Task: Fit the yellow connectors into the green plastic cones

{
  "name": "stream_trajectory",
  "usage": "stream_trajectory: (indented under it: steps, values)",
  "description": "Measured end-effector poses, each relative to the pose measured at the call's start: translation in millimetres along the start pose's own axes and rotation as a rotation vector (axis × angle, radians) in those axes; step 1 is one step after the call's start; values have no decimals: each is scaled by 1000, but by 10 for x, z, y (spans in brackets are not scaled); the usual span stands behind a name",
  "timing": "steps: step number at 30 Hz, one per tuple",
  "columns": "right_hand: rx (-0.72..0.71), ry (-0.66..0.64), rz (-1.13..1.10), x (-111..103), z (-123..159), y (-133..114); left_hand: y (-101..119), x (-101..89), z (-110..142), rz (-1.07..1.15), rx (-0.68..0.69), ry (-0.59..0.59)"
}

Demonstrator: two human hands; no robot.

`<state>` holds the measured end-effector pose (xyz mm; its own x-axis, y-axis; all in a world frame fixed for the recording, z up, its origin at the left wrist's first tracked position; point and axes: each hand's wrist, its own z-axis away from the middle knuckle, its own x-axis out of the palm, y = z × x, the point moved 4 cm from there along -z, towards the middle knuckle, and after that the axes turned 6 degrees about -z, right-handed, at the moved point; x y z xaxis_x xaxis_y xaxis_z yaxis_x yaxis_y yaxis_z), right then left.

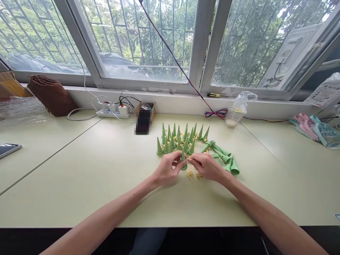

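A green cone-shaped watering spike (pixel 183 156) stands point up between the thumb and fingers of my left hand (pixel 167 169). My right hand (pixel 208 167) pinches a small yellow valve (pixel 187 159) against the spike's side; most of the valve is hidden by my fingertips. Loose yellow valves (pixel 189 174) lie on the table just below my hands. Behind them, several upright green spikes (pixel 171 147) stand in rows, many with yellow valves at their sides. To the right of my right hand, more green spikes (pixel 234 166) lie in a loose pile.
The pale table (pixel 92 187) runs up to the windowsill. At its back are a power strip (pixel 113 113), a small box (pixel 151 108), coiled wires (pixel 216 113) and a plastic cup (pixel 233 117). A phone (pixel 9 150) and brown bag (pixel 51 95) lie left, plastic-wrapped items (pixel 316 129) right.
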<state>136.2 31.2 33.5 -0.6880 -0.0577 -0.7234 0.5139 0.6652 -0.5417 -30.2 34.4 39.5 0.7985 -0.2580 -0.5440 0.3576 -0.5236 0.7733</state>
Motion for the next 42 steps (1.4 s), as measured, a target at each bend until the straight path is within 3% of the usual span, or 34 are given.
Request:
stream_trajectory:
  steps: [7, 16, 23, 42]
  values:
    - [9, 48, -54, -29, 3, -12, -31, -49, -33, 116, -86, 53]
    - [-42, 69, -2, -18, 7, 2, -58, -40, -46, 345, -210, -14]
    - [-89, 52, 48, 11, -2, -5, -28, -29, -31, 386, -274, -78]
    - [-103, -124, 144, 51, 15, 4, -18, -19, -21, 177, -112, -72]
